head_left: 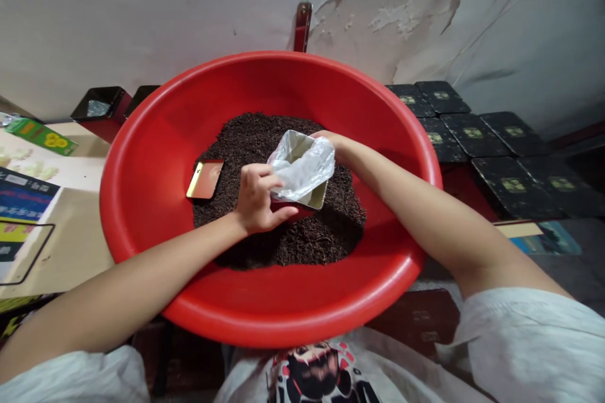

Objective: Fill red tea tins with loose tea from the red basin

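Note:
A wide red plastic basin (265, 296) holds a heap of dark, dry loose tea leaves (326, 245). Over the heap stands a rectangular tin (317, 198), its rim partly covered by a clear plastic bag (309, 167) lining it. My left hand (259, 198) is at the tin's left side, fingers curled on the bag's edge and thumb stretched along the front wall. At the far right corner, my right hand (331, 143) grips the bag by the rim; most of its fingers are hidden behind the plastic. A gold-coloured lid (205, 179) lies on the leaves at the left.
Black-lidded tins (472, 132) stand in rows to the right. Left of the basin, an open dark tin (101, 110) with plastic inside stands by a table (85, 220) bearing a green carton (41, 135). A wall with peeling paint (387, 19) rises behind.

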A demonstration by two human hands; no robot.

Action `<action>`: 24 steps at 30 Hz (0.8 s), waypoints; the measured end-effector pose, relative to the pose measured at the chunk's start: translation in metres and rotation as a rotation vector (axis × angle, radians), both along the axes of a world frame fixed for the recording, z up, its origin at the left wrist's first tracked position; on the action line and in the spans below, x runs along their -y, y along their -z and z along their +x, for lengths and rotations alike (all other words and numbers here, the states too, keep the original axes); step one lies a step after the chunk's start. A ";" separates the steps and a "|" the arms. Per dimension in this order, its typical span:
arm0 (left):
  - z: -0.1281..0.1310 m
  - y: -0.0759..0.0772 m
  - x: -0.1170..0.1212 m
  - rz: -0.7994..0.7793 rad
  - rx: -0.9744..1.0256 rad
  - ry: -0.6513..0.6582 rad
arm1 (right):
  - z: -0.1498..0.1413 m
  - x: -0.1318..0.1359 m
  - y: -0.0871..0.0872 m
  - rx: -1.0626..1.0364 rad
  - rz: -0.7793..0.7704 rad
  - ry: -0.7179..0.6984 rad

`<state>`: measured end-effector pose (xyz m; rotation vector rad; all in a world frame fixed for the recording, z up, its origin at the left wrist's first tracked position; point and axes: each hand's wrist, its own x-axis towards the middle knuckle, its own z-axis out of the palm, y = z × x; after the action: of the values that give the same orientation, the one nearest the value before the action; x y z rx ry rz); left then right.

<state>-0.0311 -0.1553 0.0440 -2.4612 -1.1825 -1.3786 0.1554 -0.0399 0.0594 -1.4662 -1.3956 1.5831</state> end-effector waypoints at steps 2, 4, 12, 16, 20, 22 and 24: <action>0.001 0.007 -0.001 0.030 -0.029 0.015 | 0.007 -0.003 -0.011 0.117 0.040 0.055; 0.001 0.012 -0.007 0.041 0.101 -0.034 | 0.014 -0.002 -0.027 0.204 0.184 0.150; 0.001 0.019 -0.031 -0.213 0.510 -0.197 | 0.023 0.029 -0.072 0.368 0.641 -0.392; 0.002 0.012 -0.030 -0.242 0.563 -0.209 | 0.022 0.028 -0.068 0.429 0.713 -0.522; -0.001 0.010 -0.031 -0.173 0.445 -0.258 | 0.018 0.023 -0.056 0.460 0.830 -0.416; -0.003 0.011 -0.032 -0.143 0.446 -0.292 | 0.013 0.024 -0.051 0.419 0.894 -0.369; -0.005 0.011 -0.033 -0.129 0.443 -0.335 | 0.007 0.026 -0.047 0.363 0.939 -0.321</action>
<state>-0.0365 -0.1225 0.0326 -1.9497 -1.7238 -1.8360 0.1621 -0.0656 0.1061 -0.9752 -2.2409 0.5955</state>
